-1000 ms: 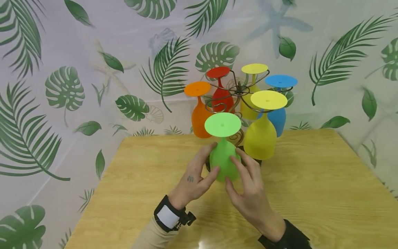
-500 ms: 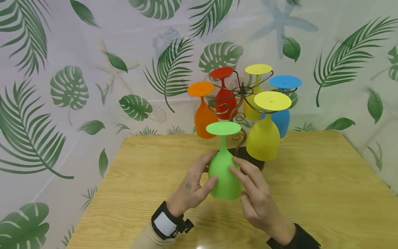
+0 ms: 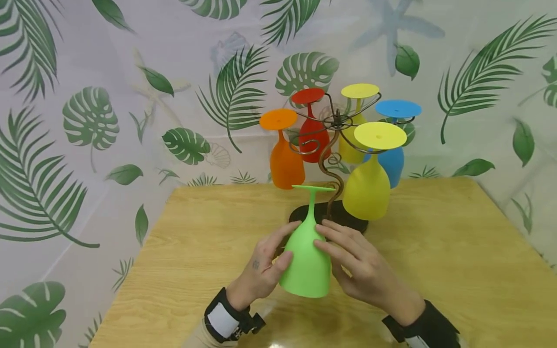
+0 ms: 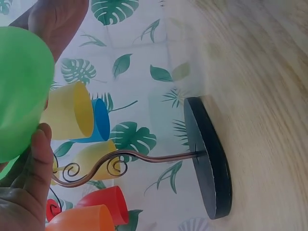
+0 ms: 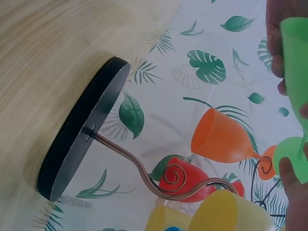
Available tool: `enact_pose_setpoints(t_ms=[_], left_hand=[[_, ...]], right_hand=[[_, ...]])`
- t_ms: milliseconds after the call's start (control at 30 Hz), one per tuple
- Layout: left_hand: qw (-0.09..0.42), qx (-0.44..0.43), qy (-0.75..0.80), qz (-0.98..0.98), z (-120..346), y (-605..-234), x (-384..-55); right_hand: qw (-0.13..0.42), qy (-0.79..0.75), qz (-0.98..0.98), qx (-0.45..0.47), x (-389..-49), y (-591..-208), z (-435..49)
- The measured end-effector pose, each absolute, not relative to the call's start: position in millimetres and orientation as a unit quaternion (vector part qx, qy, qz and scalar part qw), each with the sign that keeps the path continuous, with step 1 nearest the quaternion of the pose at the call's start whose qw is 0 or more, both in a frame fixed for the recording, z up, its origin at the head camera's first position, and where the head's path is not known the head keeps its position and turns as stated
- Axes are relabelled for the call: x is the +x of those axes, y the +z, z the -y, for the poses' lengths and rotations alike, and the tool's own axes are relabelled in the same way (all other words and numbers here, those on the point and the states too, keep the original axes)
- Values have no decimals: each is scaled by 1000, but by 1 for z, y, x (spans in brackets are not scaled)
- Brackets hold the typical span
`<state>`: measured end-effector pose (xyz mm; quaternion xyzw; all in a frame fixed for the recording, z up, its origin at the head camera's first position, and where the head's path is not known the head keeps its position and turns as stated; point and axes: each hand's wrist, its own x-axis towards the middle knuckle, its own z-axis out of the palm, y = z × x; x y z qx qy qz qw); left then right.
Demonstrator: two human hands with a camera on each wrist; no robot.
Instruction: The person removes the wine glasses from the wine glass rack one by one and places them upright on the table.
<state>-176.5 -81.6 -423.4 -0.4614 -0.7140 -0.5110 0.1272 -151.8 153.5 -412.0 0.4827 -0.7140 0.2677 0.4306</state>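
A green plastic goblet [image 3: 306,261] is held upside down, slightly tilted, between both hands in front of the rack. My left hand [image 3: 261,268] grips the left side of its bowl, thumb on the near face. On the other side my right hand [image 3: 370,266] holds the bowl, its fingertips on the upper part near the stem. The goblet hangs apart from the metal goblet rack [image 3: 329,159], whose front-left hook carries nothing. In the left wrist view the green bowl [image 4: 24,91] hides part of the hands; the right wrist view cuts it off at the edge.
Upside down on the rack hang an orange goblet [image 3: 287,164], a red goblet [image 3: 314,140], a blue goblet [image 3: 393,162], a front yellow goblet [image 3: 367,193] and a rear yellow goblet [image 3: 351,145]. The rack's black base [image 4: 209,163] stands on the wooden table [image 3: 209,232], before a leaf-patterned backdrop.
Both hands have brought the green goblet down and toward me, off the rack's front-left hook. It now tilts, its foot seen nearly edge-on. The other goblets hang as before.
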Motion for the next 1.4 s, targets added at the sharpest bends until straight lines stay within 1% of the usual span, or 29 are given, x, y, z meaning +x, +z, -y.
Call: enact_pose_setpoints(t_ms=[100, 200, 400, 467, 567, 667, 733, 933, 1033, 1200, 1400], left_hand=[[108, -458, -516, 716, 84, -421, -175], [90, -457, -521, 715, 86, -418, -172], [32, -455, -558, 694, 84, -410, -166], [23, -454, -565, 689, 83, -408, -165], [24, -451, -563, 692, 83, -406, -164], [35, -450, -558, 696, 82, -406, -163], [52, -450, -548, 703, 82, -405, -162], [136, -445, -499, 731, 81, -398, -164], [165, -438, -486, 738, 80, -395, -165], [189, -436, -478, 739, 82, -393, -168], [196, -453, -483, 724, 91, -388, -174]], right_hand=[[411, 269, 721, 488, -153, -414, -153], [403, 272, 722, 493, -155, -415, -152], [403, 288, 707, 505, -157, -416, -148], [397, 297, 702, 512, -157, -416, -148], [376, 316, 700, 518, -157, -416, -149], [350, 347, 697, 520, -156, -418, -150], [344, 364, 694, 518, -156, -419, -151], [339, 394, 710, 475, -151, -424, -155], [333, 405, 723, 449, -148, -428, -157], [321, 409, 740, 428, -144, -433, -159], [308, 421, 751, 405, -146, -437, -152]])
